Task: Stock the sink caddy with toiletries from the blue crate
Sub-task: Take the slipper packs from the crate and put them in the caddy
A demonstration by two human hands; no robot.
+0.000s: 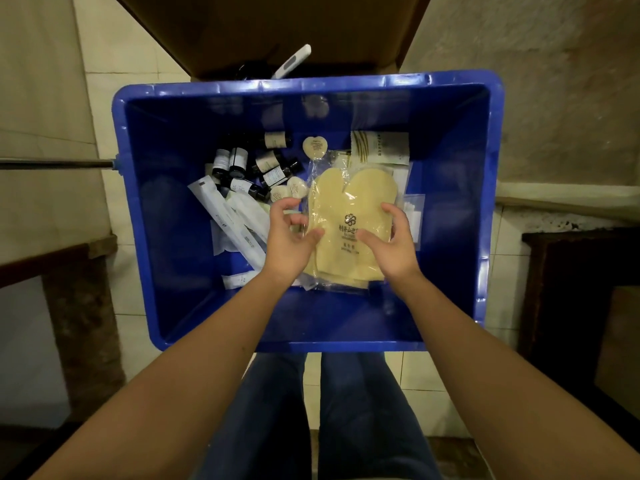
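Squarely below stands the blue crate (450, 133) on pale floor tiles, a cardboard box (263, 26) just beyond its far edge. Inside, right of centre, lies a yellow bath mitt in a clear wrapper (346, 202), the biggest toiletry there. The left hand (289, 242) is at the wrapper's left edge and the right hand (393, 242) at its right edge. Both have loosely curled fingers and thumbs over the mitt; whether they grip it I cannot tell. Long white packets (227, 216) slant along the left side. Small dark bottles (239, 159) cluster toward the far left corner. A white sachet (379, 147) sits toward the far wall, with a heart-shaped soap (314, 146) beside it.
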